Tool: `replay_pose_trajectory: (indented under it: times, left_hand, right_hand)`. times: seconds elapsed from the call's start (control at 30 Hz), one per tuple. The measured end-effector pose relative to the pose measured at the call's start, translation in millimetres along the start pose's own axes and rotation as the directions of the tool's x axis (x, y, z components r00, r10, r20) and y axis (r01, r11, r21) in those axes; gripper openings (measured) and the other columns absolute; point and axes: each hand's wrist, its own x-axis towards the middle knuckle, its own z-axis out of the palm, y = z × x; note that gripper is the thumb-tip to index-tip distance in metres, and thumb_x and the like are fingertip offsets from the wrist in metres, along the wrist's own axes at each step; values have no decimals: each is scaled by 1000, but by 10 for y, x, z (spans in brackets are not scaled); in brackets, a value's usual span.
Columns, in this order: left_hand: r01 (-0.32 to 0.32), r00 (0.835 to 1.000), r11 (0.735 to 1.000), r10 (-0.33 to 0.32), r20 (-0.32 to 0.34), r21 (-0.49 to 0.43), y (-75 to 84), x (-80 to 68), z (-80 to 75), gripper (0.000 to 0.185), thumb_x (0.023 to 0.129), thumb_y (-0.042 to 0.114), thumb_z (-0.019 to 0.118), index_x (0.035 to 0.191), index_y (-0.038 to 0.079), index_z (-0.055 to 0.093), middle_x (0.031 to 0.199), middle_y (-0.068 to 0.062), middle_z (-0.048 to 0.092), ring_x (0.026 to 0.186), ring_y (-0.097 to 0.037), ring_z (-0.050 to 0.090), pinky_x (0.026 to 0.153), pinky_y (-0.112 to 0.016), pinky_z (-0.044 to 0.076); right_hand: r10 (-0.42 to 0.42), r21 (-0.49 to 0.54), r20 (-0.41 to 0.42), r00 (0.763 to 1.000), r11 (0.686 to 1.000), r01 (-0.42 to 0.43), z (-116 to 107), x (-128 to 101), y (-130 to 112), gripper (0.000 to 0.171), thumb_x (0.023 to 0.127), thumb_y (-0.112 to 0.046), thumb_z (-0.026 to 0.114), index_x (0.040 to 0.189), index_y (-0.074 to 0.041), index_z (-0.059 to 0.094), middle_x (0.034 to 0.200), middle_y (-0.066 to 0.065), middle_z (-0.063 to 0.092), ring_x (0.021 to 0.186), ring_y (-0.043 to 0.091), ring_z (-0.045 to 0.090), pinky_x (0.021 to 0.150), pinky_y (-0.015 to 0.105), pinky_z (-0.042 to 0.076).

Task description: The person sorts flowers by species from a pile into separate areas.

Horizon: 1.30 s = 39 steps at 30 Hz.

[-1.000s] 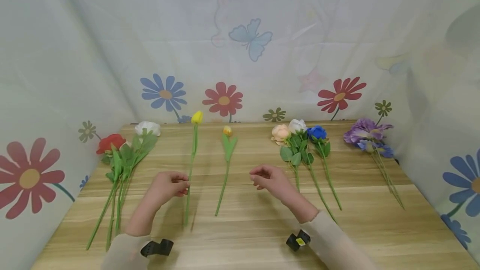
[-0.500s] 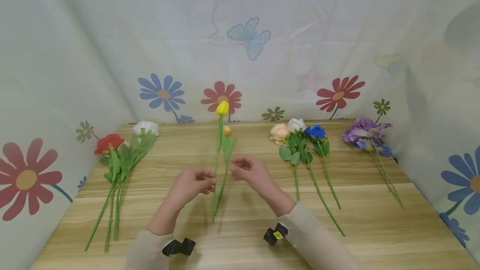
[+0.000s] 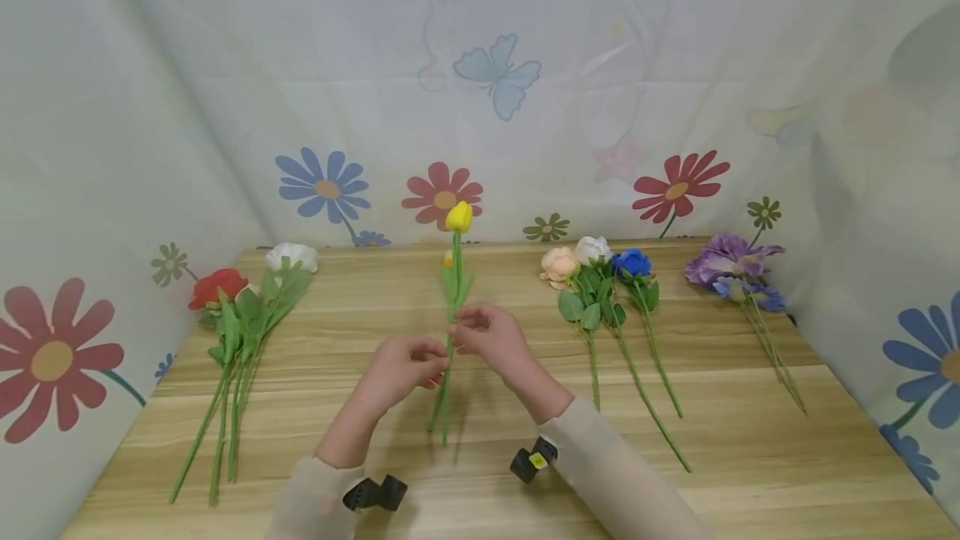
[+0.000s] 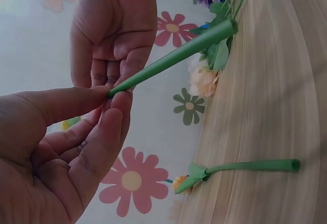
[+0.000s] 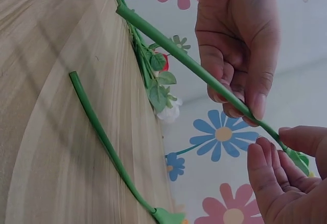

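The left hand (image 3: 401, 371) is pinching the yellow tulip (image 3: 459, 217) by its stem above the wooden table (image 3: 465, 490); the right hand (image 3: 491, 340) is holding bent fingers higher at the stem, grip unclear. Behind the tulip, the table's far edge is running; woodgrain is stretching left toward a red flower (image 3: 219, 286), right toward a peach flower (image 3: 560, 266). A printed curtain (image 3: 405, 123) is hanging beyond.

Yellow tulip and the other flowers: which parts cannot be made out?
Head view: the yellow tulip partly hides the orange tulip.
Left wrist view: the left hand hides most of the yellow tulip's bloom; the top edge cuts the purple flower.
Right wrist view: the bottom edge crops the orange tulip's bloom.
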Motion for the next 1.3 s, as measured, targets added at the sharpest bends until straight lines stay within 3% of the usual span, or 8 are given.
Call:
replay_pose_trajectory:
  times: [0.3, 0.47, 0.6, 0.83, 0.97, 1.1, 1.3]
  left_hand:
    - [2, 1000, 1000, -3, 22, 30, -86, 18, -54, 27, 97, 12, 68, 115, -7, 71, 99, -21, 78, 76, -22, 74, 73, -35, 63]
    - [3, 1000, 992, -7, 26, 129, -266, -26, -225, 31, 99, 18, 66, 119, -6, 70, 102, -21, 77, 79, -15, 71, 72, -31, 61]
    - [37, 999, 979, -39, 5, 200, -417, -93, -407, 33, 101, 20, 64, 123, -4, 70, 103, -19, 76, 87, -20, 71, 74, -35, 60]
    - [98, 993, 923, -64, -103, 372, -625, -152, -777, 36, 102, 23, 62, 127, -2, 68, 118, -23, 72, 106, -38, 68, 80, -45, 60]
    - [114, 986, 900, -51, -159, 421, -751, -183, -1016, 39, 103, 21, 61, 129, -8, 64, 117, -28, 71, 107, -44, 67, 80, -48, 59]
    - [143, 973, 861, -31, -230, 488, -884, -243, -1257, 40, 101, 19, 61, 125, -13, 63, 111, -31, 71, 101, -46, 68, 81, -53, 57]
    - [263, 942, 794, -90, -322, 547, -1113, -305, -1557, 40, 98, 18, 59, 123, -13, 64, 112, -33, 69, 102, -50, 67, 81, -59, 55]
  right_hand:
    - [65, 49, 24, 998, 997, -66, 49, 149, 71, 34, 97, -9, 66, 125, 10, 62, 115, 29, 71, 87, 22, 75, 84, 36, 64]
    - [109, 47, 44, 993, 993, -111, 90, 287, 152, 35, 98, -7, 64, 126, 13, 61, 117, 31, 70, 78, 12, 71, 89, 40, 63]
    - [150, 34, 55, 987, 988, -152, 111, 387, 228, 34, 99, -5, 62, 127, 14, 60, 116, 30, 70, 78, 12, 69, 94, 46, 61]
    - [204, 1, 41, 978, 979, -204, 176, 529, 347, 32, 98, -2, 63, 126, 14, 61, 112, 30, 71, 78, 16, 69, 90, 42, 63]
    - [212, -2, 27, 977, 977, -212, 227, 589, 381, 33, 97, -1, 64, 125, 14, 62, 111, 30, 71, 75, 16, 69, 81, 35, 65]
    - [218, -14, 27, 976, 976, -218, 276, 637, 415, 33, 96, 0, 64, 125, 15, 61, 109, 30, 71, 74, 16, 69, 76, 30, 65]
    - [245, -2, 21, 969, 969, -245, 319, 690, 482, 32, 96, 1, 64, 124, 15, 61, 109, 30, 70, 74, 17, 69, 77, 31, 65]
